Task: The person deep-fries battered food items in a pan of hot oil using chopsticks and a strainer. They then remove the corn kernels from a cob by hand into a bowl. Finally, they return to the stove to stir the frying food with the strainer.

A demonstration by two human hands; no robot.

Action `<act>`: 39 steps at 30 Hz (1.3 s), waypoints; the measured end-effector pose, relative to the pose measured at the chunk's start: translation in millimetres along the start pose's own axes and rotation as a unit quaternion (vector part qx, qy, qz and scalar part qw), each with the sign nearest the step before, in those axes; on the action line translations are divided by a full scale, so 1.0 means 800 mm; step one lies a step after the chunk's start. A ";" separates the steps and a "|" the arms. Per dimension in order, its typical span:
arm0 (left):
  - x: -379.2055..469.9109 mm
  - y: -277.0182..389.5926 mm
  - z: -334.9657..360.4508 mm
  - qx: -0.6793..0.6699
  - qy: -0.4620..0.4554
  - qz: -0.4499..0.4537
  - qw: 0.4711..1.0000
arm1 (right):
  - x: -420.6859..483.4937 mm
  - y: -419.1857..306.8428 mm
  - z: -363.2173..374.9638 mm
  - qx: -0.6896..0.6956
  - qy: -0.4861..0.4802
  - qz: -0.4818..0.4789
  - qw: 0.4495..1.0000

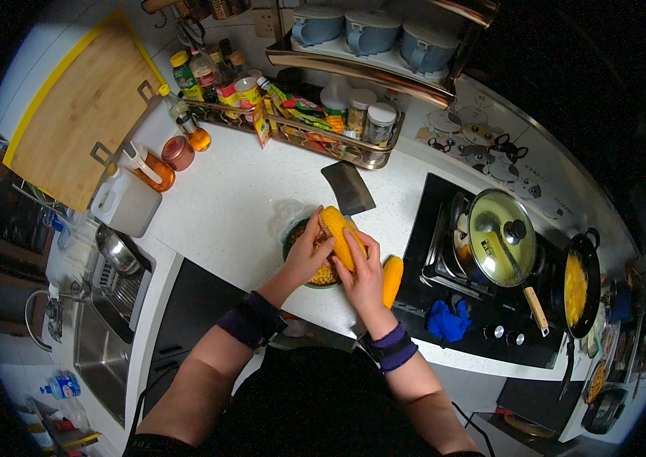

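A yellow corn cob (334,224) is held at a slant between my two hands, above a green-rimmed bowl (285,247). My right hand (364,267) wraps its fingers over the cob's right side and lower end. On the left side of the cob, the fingers and thumb of my left hand (307,254) press against it, where part of the surface looks stripped. Loose corn kernels (323,277) lie in the bowl, partly hidden by my hands. A second corn cob (393,279) rests on the counter, just right of my right wrist.
A cleaver blade (348,187) lies behind the bowl. To the right, a lidded pan (497,245) and a black frying pan (578,285) with yellow food stand by a blue cloth (449,320) on the cooktop. A seasoning rack (300,128) lines the back; the sink (103,354) is left.
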State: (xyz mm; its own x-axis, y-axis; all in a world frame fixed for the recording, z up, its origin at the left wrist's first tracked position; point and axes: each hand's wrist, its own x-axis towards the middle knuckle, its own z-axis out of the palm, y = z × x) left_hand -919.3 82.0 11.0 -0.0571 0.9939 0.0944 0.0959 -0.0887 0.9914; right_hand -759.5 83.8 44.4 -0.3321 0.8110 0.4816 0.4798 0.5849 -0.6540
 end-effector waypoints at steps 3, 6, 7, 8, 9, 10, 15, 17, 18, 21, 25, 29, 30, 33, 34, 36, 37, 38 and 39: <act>0.000 -0.001 -0.001 -0.102 -0.010 -0.057 0.993 | 0.002 -0.004 -0.002 0.006 -0.003 0.003 1.000; -0.005 -0.004 -0.007 -0.065 -0.017 -0.040 0.997 | 0.003 -0.003 -0.001 0.029 0.004 0.016 0.999; -0.006 -0.006 -0.009 -0.064 -0.015 -0.038 0.997 | 0.002 -0.002 -0.001 0.038 -0.002 0.022 0.999; -0.006 -0.008 -0.011 -0.064 -0.012 -0.036 0.997 | 0.002 -0.001 -0.001 0.047 -0.007 0.028 0.998; -0.006 -0.007 -0.012 -0.064 -0.010 -0.034 0.997 | 0.002 -0.001 -0.002 0.056 -0.013 0.035 0.998; -0.006 -0.006 -0.012 -0.061 -0.009 -0.038 0.997 | 0.002 0.001 -0.001 0.075 -0.008 0.039 0.996; -0.005 -0.009 -0.024 -0.041 -0.013 -0.036 0.998 | 0.000 0.015 0.007 0.168 0.008 0.078 0.983; -0.006 -0.001 -0.027 -0.041 -0.022 -0.049 0.998 | -0.004 0.029 0.013 0.194 0.023 0.097 0.976; -0.008 0.006 -0.028 -0.041 -0.025 -0.056 0.997 | -0.003 0.030 0.013 0.206 0.030 0.107 0.972; -0.014 0.014 -0.028 0.009 -0.032 -0.054 0.998 | -0.006 0.027 0.005 0.436 -0.031 0.310 0.844; -0.017 0.034 -0.016 0.196 0.011 0.063 0.979 | -0.002 0.027 0.003 0.482 -0.025 0.377 0.791; -0.008 0.064 -0.006 0.306 -0.009 0.164 0.938 | -0.004 0.027 0.002 0.495 -0.049 0.385 0.778; -0.004 0.066 -0.008 0.318 -0.033 0.185 0.929 | -0.002 0.021 0.001 0.498 -0.050 0.388 0.774; 0.007 0.050 -0.013 0.338 -0.075 0.250 0.904 | 0.003 0.016 -0.001 0.499 -0.047 0.403 0.766; 0.008 0.045 -0.013 0.330 -0.079 0.247 0.908 | 0.004 0.015 -0.001 0.498 -0.045 0.409 0.763; 0.011 0.040 -0.013 0.312 -0.089 0.239 0.915 | 0.004 0.014 -0.002 0.496 -0.043 0.422 0.758; 0.012 0.039 -0.011 0.320 -0.083 0.246 0.911 | 0.004 0.014 -0.003 0.495 -0.042 0.428 0.755; 0.013 0.037 -0.009 0.327 -0.076 0.252 0.907 | 0.004 0.014 -0.002 0.491 -0.037 0.430 0.757; 0.013 0.036 -0.007 0.336 -0.070 0.258 0.903 | 0.003 0.013 0.000 0.487 -0.034 0.432 0.758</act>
State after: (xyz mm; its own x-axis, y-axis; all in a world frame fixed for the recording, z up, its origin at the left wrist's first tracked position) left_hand -922.7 89.2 41.3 0.2888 0.8342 0.4697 0.6573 -0.5295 0.5362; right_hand -754.8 91.9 38.6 -0.2912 0.8769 -0.3824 -0.2739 -0.4594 -0.8449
